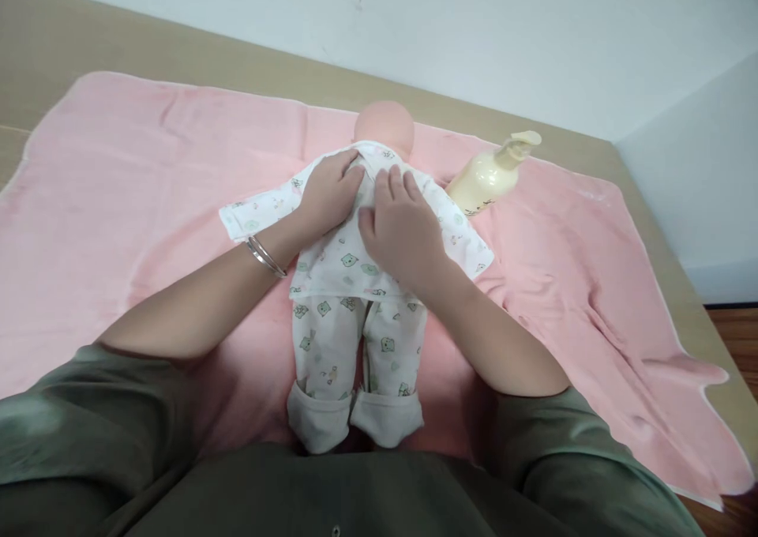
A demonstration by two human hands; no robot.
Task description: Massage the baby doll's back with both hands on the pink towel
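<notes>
A baby doll (pixel 384 125) lies on its back with its head away from me. It wears a white baby shirt (pixel 349 264) printed with small green animals and matching baby pants (pixel 388 343) with turned-up cuffs. At the neckline, my left hand (pixel 332 188) has its fingers closed on the shirt's front edge; the fingertips are partly hidden. My right hand (pixel 403 225) rests on the doll's chest, fingers extended and thumb apart, touching the shirt. Both sleeves of the shirt stretch out sideways.
A pink blanket (pixel 136 166) with wrinkles lies under the doll and covers much of the wooden table (pixel 178 43). Beside the doll's right-hand side in view, a cream pump bottle (pixel 489 178) lies tilted. A white wall (pixel 474 39) stands behind the table.
</notes>
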